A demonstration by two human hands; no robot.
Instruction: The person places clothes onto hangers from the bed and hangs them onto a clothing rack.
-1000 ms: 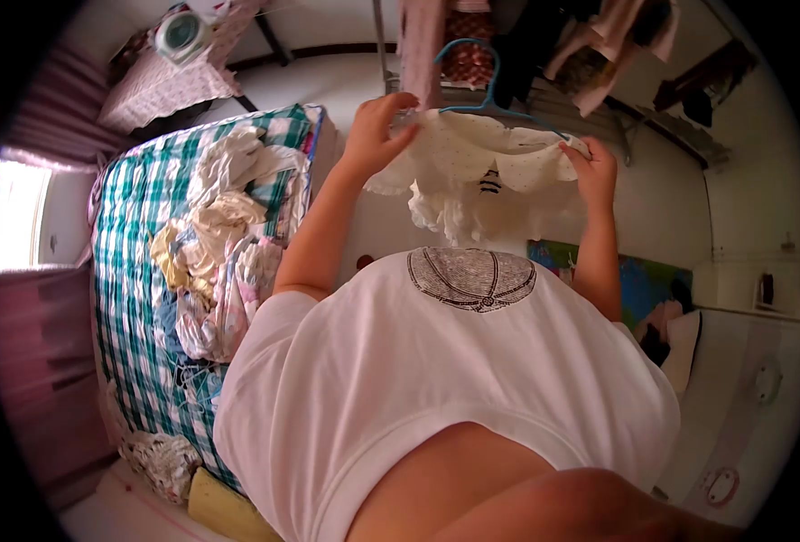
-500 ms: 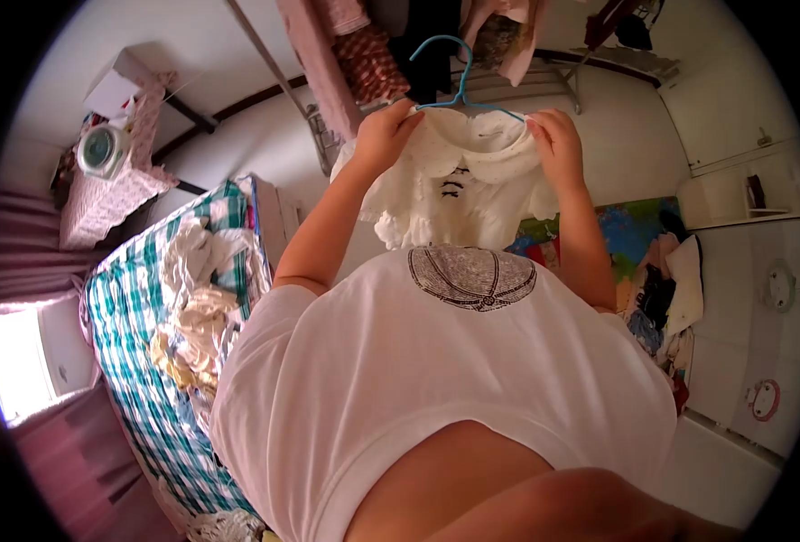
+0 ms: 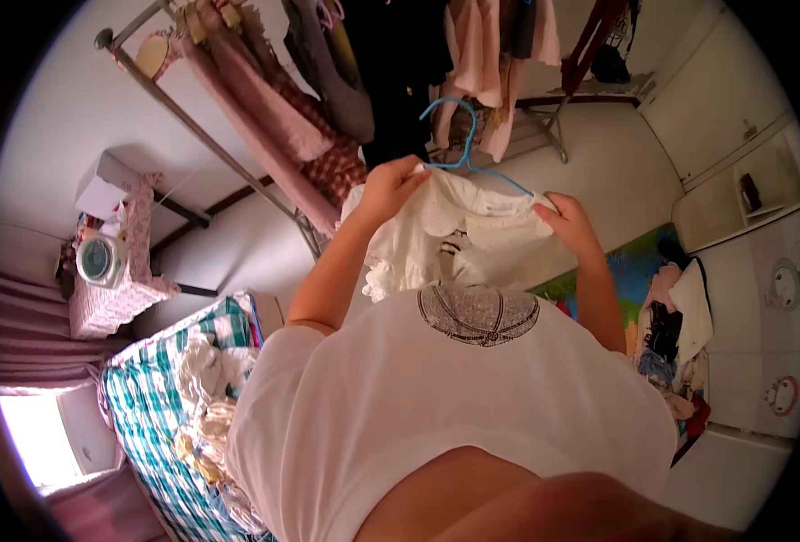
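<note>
A white blouse (image 3: 472, 230) with a scalloped collar and small dark bows hangs on a blue hanger (image 3: 469, 149) in front of my chest. My left hand (image 3: 391, 190) pinches the blouse at its left shoulder, by the hanger's end. At the other shoulder, my right hand (image 3: 567, 221) grips the fabric beside the hanger's tip. The hook points up, free of any rail. The lower part of the blouse is hidden behind my shirt.
A metal rack (image 3: 183, 113) with hanging clothes stands ahead. On the left are a bed (image 3: 147, 425) with piled clothes and a small table (image 3: 102, 307) with a fan. More clothes (image 3: 666, 325) lie at the right, beside white cabinets (image 3: 743, 334).
The view has swung toward the rack, so more of its hanging clothes show and less of the bed. Both hands still hold the blouse, now lower in the view.
</note>
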